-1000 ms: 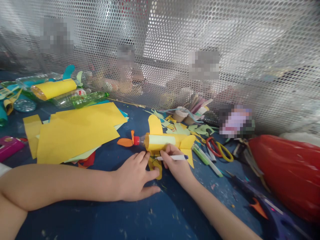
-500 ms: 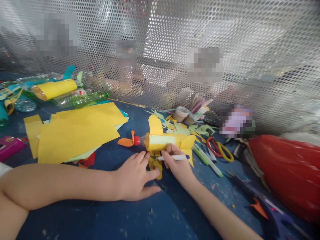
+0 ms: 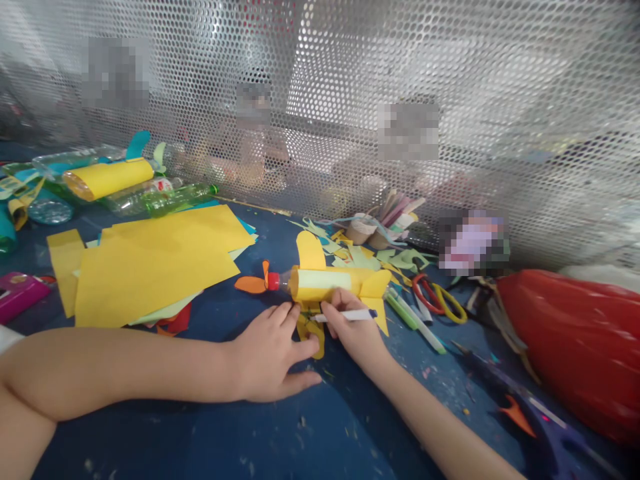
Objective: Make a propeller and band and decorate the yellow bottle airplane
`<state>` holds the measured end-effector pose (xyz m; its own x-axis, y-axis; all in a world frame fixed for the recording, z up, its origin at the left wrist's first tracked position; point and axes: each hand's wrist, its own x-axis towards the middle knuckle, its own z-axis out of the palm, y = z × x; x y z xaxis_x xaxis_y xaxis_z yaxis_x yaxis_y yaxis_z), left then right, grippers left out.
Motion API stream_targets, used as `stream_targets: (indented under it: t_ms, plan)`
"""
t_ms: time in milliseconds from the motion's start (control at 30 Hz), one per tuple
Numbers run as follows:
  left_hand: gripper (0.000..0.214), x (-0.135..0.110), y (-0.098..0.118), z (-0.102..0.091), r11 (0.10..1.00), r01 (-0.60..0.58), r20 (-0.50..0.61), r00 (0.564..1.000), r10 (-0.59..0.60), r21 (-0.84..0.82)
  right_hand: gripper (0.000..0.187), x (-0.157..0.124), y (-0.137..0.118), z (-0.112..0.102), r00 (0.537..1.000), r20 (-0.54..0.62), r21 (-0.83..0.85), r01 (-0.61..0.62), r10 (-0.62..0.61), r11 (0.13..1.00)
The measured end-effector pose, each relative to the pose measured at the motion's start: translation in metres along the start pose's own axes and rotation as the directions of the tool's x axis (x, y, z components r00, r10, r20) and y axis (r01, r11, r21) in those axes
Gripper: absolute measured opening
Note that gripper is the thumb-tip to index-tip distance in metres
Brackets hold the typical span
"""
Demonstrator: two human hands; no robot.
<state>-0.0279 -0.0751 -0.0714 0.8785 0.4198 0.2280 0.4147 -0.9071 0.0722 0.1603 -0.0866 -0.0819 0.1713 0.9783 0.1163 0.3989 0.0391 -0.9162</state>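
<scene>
A yellow paper aeroplane (image 3: 333,280), built round a bottle with a red cap and an orange propeller (image 3: 253,283), lies on the blue table (image 3: 210,433). My right hand (image 3: 353,327) is closed round a white pen (image 3: 350,315) with a dark cap, its tip at a small yellow paper piece (image 3: 311,332) under the aeroplane. My left hand (image 3: 273,353) lies flat on the table with fingers stretched out, its fingertips pressing on that paper piece.
Yellow paper sheets (image 3: 145,263) lie at the left, with plastic bottles and a yellow roll (image 3: 107,177) behind them. Scissors with red and yellow handles (image 3: 440,297), green pens (image 3: 413,320), paper scraps and a red bag (image 3: 575,343) lie at the right. A perforated metal screen (image 3: 350,100) closes the back.
</scene>
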Motion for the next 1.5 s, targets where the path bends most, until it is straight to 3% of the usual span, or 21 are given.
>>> stream_targets:
  t_ms: [367, 1067, 1233, 1500]
  plan:
    - [0.049, -0.0002, -0.0007, 0.0005, 1.000, 0.004, -0.003, 1.000, -0.004, -0.004, 0.026, 0.0006, -0.0012, 0.0008, 0.998, -0.057, 0.002, -0.019, 0.019, 1.000]
    - [0.048, 0.0005, 0.0003, -0.0010, 1.000, 0.010, 0.006, 1.000, -0.010, -0.017, 0.028, 0.0007, 0.0000, 0.0000, 1.000, -0.001, 0.025, 0.007, -0.007, 1.000]
    - [0.050, 0.0005, -0.0003, -0.0002, 1.000, 0.007, 0.010, 1.000, -0.007, -0.006, 0.027, -0.0002, -0.0024, -0.0001, 0.998, -0.067, -0.001, -0.012, 0.012, 1.000]
    - [0.049, -0.0002, -0.0005, 0.0001, 1.000, 0.005, -0.001, 1.000, -0.005, -0.011, 0.027, 0.0012, -0.0024, -0.0006, 0.998, -0.062, -0.017, 0.004, -0.005, 1.000]
